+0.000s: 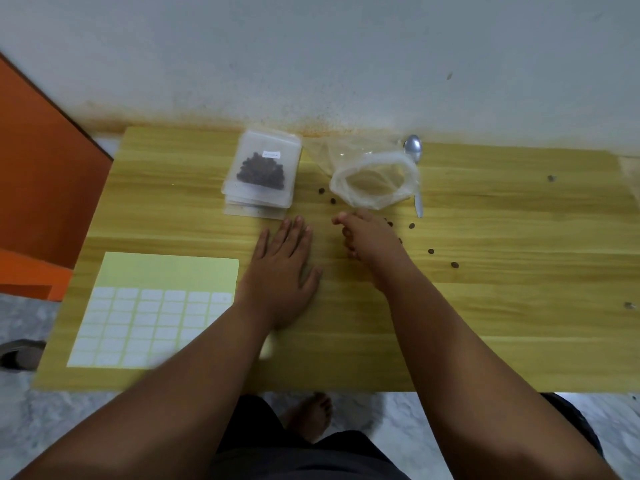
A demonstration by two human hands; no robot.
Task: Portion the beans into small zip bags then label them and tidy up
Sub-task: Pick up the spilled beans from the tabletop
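Observation:
A stack of small zip bags (261, 174) lies at the back middle of the wooden table (485, 306); the top one holds dark beans and bears a white label. To its right lies a large clear plastic bag (374, 180), open and looking empty. Several loose beans (430, 251) are scattered near it. My left hand (282, 268) rests flat on the table, fingers straight. My right hand (369, 239) sits just below the large bag with fingers curled; what they hold is hidden. A sheet of white labels (149, 323) lies at front left.
A metal spoon (414, 157) lies behind and to the right of the large bag, against the wall. An orange panel (41, 188) stands left of the table. My bare foot (308, 420) shows on the marble floor below the table's front edge.

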